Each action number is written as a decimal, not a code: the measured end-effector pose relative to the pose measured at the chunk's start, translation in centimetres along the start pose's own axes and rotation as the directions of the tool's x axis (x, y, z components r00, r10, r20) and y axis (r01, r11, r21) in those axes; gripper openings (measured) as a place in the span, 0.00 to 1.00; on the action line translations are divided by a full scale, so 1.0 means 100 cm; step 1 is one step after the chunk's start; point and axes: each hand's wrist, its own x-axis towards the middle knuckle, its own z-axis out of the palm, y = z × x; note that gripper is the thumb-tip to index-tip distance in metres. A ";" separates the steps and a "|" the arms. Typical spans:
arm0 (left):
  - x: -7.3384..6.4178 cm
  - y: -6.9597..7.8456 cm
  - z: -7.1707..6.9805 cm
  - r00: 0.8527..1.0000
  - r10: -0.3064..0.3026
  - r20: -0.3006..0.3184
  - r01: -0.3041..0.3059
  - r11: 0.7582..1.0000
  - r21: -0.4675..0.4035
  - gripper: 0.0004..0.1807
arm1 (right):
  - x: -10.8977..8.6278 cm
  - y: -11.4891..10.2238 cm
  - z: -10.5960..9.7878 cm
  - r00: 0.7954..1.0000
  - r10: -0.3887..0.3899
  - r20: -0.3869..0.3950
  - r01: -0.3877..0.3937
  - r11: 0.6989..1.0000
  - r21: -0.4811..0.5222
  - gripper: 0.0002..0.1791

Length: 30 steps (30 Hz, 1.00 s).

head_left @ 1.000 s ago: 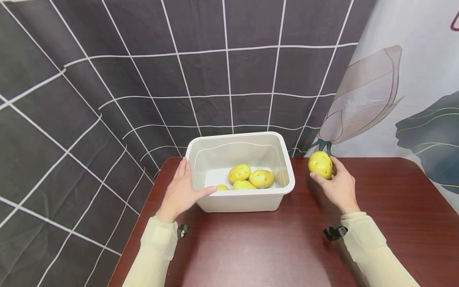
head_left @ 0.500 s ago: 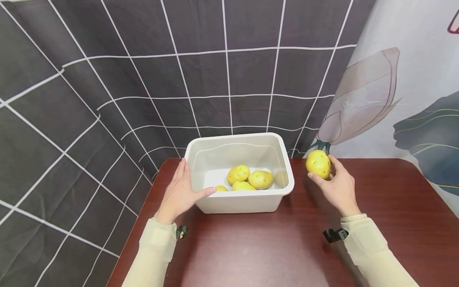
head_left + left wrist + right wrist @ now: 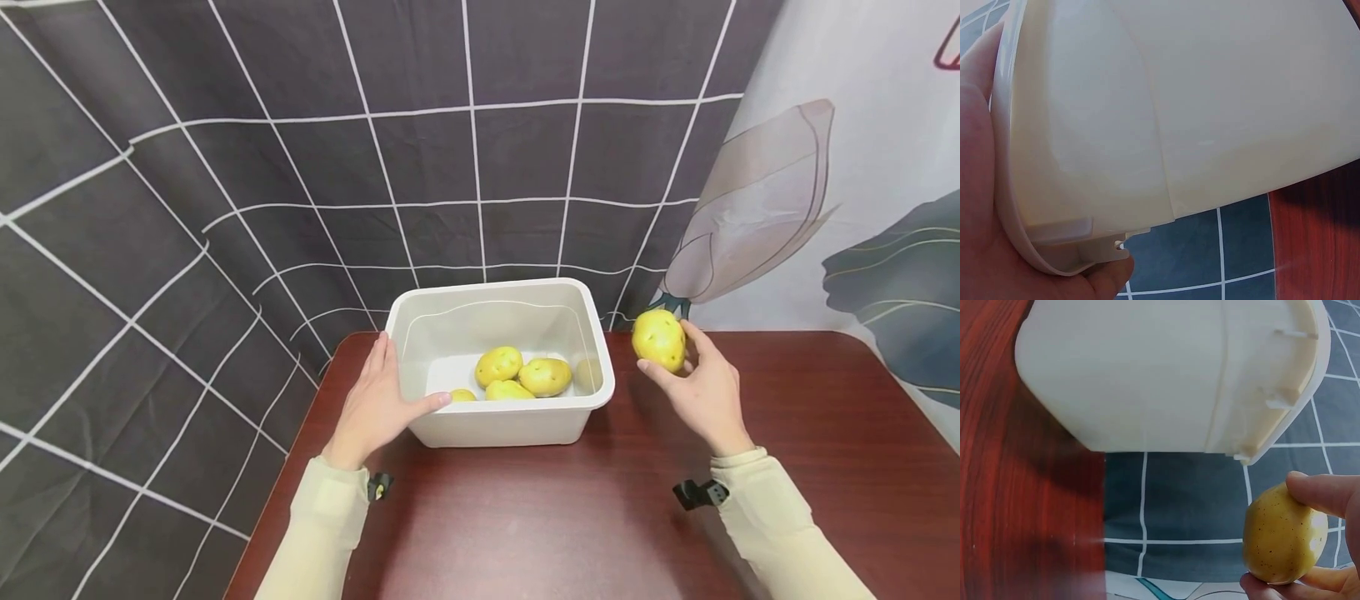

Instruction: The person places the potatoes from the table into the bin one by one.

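Observation:
A pale grey plastic tub stands on the table with several yellow potatoes inside. The front wall partly hides the nearest ones. My left hand holds the tub's front left corner, thumb along the front rim and fingers at the left side. In the left wrist view, a fingertip reaches round the rim. To the right of the tub, my right hand holds another potato above the table, between thumb and fingers. The right wrist view shows this potato apart from the tub.
The reddish-brown wooden table carries the tub near its back edge. A dark curtain with white grid lines hangs behind and to the left. A pale flower-printed curtain hangs at the right.
My right hand has shifted the held potato slightly left, towards the tub, and turned it a little. The left hand and tub have stayed in place.

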 end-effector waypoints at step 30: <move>0.000 0.000 0.001 1.000 0.007 -0.003 -0.007 1.000 0.001 0.73 | -0.006 -0.034 -0.001 0.993 -0.110 -0.044 0.112 0.993 0.025 0.47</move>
